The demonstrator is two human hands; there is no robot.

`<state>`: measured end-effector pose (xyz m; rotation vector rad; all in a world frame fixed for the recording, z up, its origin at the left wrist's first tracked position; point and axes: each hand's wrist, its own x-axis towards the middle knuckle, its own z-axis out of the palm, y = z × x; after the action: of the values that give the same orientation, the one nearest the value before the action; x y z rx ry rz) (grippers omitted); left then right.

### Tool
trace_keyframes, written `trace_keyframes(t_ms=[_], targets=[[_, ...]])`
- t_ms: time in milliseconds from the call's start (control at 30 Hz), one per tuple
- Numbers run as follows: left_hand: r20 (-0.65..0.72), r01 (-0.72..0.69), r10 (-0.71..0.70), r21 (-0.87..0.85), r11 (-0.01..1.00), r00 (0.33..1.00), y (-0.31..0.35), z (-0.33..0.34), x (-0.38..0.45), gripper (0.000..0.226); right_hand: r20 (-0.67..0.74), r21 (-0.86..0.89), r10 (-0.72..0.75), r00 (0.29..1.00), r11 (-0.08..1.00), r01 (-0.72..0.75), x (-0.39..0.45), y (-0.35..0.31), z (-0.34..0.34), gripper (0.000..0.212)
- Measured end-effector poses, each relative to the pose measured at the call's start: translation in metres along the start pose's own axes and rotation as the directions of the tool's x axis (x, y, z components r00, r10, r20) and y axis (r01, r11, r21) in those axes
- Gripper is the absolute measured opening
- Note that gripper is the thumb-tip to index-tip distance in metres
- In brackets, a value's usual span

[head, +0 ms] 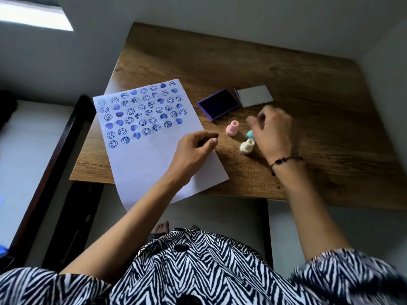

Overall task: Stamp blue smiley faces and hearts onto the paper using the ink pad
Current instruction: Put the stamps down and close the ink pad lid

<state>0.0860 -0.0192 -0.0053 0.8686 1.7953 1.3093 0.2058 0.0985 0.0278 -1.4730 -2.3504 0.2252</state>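
Note:
A white sheet of paper (pixel 154 155) lies on the wooden table (pixel 308 89), its upper half covered with rows of blue smiley faces and hearts. My left hand (pixel 193 148) rests on the paper's right edge, fingers curled, holding nothing. The open purple ink pad (pixel 218 104) sits right of the paper, its grey lid (pixel 254 95) beside it. Three small stamps lie below the pad: pink (pixel 231 128), teal (pixel 249 134) and white (pixel 247 146). My right hand (pixel 273 130), blurred, hovers over the teal stamp with fingers apart; whether it touches the stamp is unclear.
The table's front edge (pixel 242 194) runs just below the paper, whose lower corner hangs over it. A dark wooden bed frame (pixel 52 150) stands at the left. White walls (pixel 220 16) border the table at the back and right.

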Motion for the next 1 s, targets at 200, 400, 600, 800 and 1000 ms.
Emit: trace_keyframes(t_ms=[200,400,600,800,1000], targets=[[-0.032,-0.043,0.042,-0.007,0.999,0.999,0.01,-0.002,0.005,0.025,0.32,-0.023,0.258,0.911,0.964,-0.265,0.087,0.01,0.005,0.063],[-0.047,-0.047,0.046,-0.015,0.999,0.998,0.015,-0.002,0.01,0.025,0.512,-0.053,0.243,0.824,0.966,-0.252,0.109,0.005,0.024,0.073],[-0.065,-0.031,0.03,-0.015,0.999,0.997,0.014,-0.006,0.016,0.025,0.482,-0.029,0.182,0.857,0.981,-0.192,0.112,0.005,0.03,0.067],[-0.039,-0.033,0.032,-0.037,0.999,0.999,0.02,-0.01,0.026,0.029,0.396,0.135,0.132,0.909,0.971,-0.2,0.104,0.007,0.013,0.073],[0.199,-0.46,0.415,0.343,0.819,0.888,0.045,-0.014,0.053,0.092,0.717,0.687,-0.294,0.632,0.452,-0.569,0.098,0.012,-0.024,0.105]])
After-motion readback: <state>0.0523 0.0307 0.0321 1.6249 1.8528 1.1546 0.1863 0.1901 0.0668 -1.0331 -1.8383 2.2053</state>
